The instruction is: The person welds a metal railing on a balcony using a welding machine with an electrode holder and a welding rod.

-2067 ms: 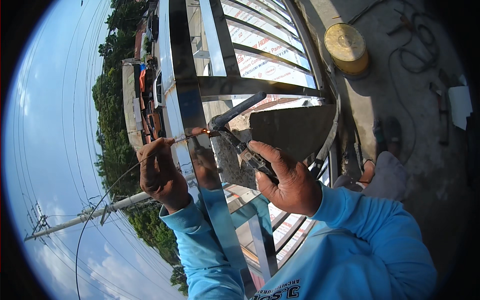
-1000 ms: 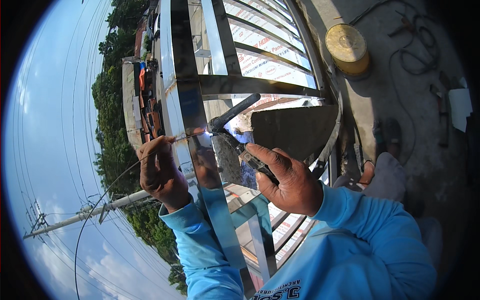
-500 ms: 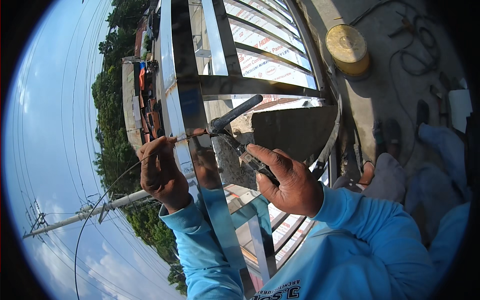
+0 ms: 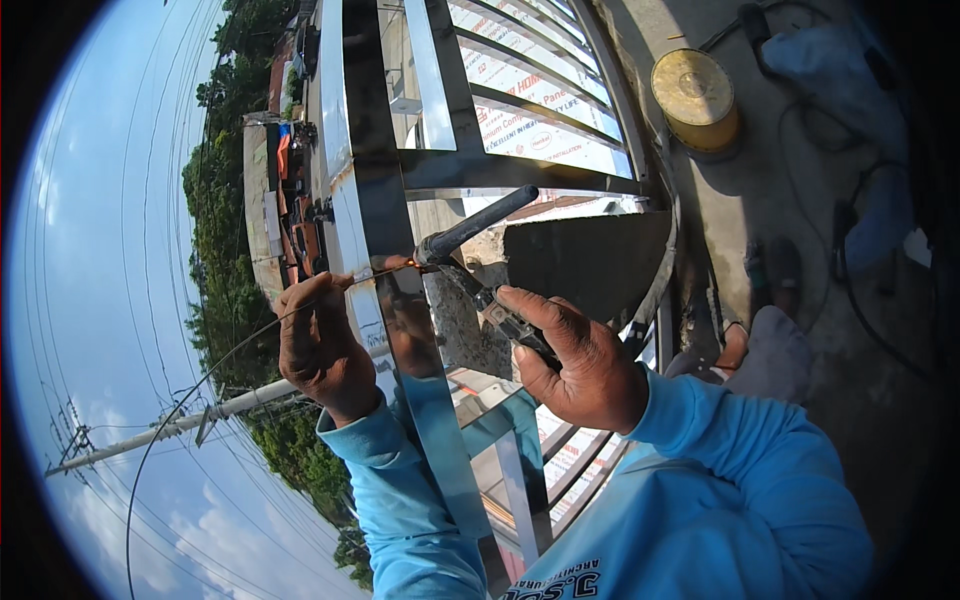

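Observation:
My right hand (image 4: 578, 358) grips a welding torch (image 4: 470, 235) whose dark handle slants up to the right; its tip meets a shiny stainless steel rail post (image 4: 395, 300). My left hand (image 4: 320, 345) pinches a thin filler rod (image 4: 210, 370) that trails down to the left; the rod's glowing tip touches the post beside the torch tip. Both sleeves are light blue.
The railing's horizontal bars (image 4: 520, 100) curve away above. A yellow round container (image 4: 697, 98) stands on the concrete floor at upper right, with dark cables (image 4: 860, 280) nearby. Another person's light clothing (image 4: 830, 60) shows at top right. Beyond the rail lie trees, rooftops and a utility pole (image 4: 180, 425).
A bright arc flashed at the joint one second ago and is out now, leaving only an orange glow. Another person moved from right edge to top right. My hands have held steady.

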Demonstrator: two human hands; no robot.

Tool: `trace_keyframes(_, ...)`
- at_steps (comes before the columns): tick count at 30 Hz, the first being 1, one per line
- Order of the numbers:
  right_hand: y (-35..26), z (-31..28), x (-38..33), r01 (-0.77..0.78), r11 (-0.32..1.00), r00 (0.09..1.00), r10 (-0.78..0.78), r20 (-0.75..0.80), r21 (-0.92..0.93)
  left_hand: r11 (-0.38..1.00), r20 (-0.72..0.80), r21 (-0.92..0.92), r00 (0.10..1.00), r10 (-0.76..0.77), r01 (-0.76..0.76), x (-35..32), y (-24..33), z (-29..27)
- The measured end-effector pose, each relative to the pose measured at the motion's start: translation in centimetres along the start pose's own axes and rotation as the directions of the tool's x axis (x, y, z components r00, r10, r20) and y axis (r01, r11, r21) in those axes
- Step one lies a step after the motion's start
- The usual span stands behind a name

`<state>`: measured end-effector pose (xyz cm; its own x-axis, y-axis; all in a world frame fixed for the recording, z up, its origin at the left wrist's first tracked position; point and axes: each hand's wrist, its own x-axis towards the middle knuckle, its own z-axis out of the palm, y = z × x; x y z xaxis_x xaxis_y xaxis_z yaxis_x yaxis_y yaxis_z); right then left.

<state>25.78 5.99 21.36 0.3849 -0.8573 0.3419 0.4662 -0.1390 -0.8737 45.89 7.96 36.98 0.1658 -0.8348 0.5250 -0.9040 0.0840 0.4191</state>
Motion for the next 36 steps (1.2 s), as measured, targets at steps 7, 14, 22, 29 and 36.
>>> trace_keyframes(7,-0.43,-0.36,0.14,-0.06,0.997,0.995,0.063,0.083,-0.037,1.0,0.0,0.019,1.0,0.024,-0.024,0.09,-0.14,-0.17)
trace_keyframes(14,0.1,0.13,0.28,0.039,0.999,0.999,-0.04,-0.026,-0.022,1.0,0.001,-0.01,1.0,0.007,-0.007,0.05,-0.16,0.01)
trace_keyframes(22,-0.37,-0.24,-0.03,-0.058,0.998,0.996,0.059,0.071,-0.02,1.0,0.01,-0.024,1.0,0.006,-0.006,0.05,0.02,0.03)
trace_keyframes(29,-0.09,-0.02,0.19,0.018,1.0,1.0,-0.018,-0.005,-0.008,0.998,-0.006,-0.055,1.0,0.003,-0.003,-0.11,-0.22,-0.04)
trace_keyframes(36,-0.11,-0.03,0.03,-0.02,1.0,1.0,0.019,0.015,0.015,0.995,-0.041,-0.076,0.997,-0.062,0.059,-0.35,-0.21,0.53)
